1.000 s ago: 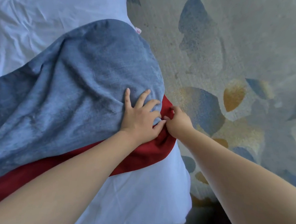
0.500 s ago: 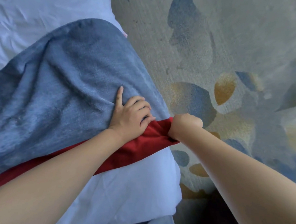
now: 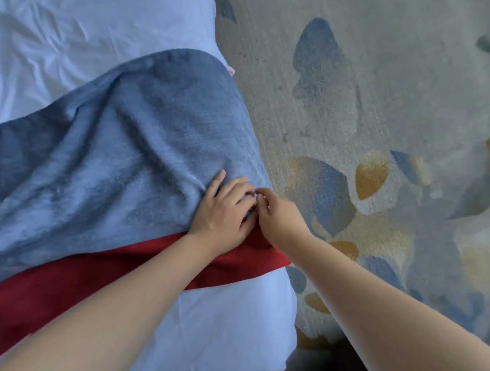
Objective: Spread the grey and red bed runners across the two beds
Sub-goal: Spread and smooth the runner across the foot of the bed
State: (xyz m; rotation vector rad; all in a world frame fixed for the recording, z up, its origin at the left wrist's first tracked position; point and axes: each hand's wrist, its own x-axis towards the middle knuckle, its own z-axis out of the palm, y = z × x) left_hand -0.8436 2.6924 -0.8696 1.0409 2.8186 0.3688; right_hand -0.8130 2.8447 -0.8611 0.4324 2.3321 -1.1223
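Note:
A fuzzy grey runner [image 3: 119, 154] lies rumpled across the white bed [image 3: 75, 31], its end hanging over the bed's right side. Under its near edge a red runner [image 3: 94, 279] shows as a band across the duvet. My left hand [image 3: 222, 209] presses on the grey runner near the bed's edge, fingers curled into the fabric. My right hand [image 3: 279, 213] touches it from the right, fingertips pinching the grey runner's edge. How much cloth each hand holds is hidden by the fingers.
Patterned carpet [image 3: 385, 122] with blue and ochre patches fills the right half of the view beside the bed. White duvet [image 3: 223, 333] hangs over the near corner of the bed, below the red band.
My right hand has let go of the red runner's end and moved up to the grey runner's edge beside my left hand. The red band now lies wider and flatter.

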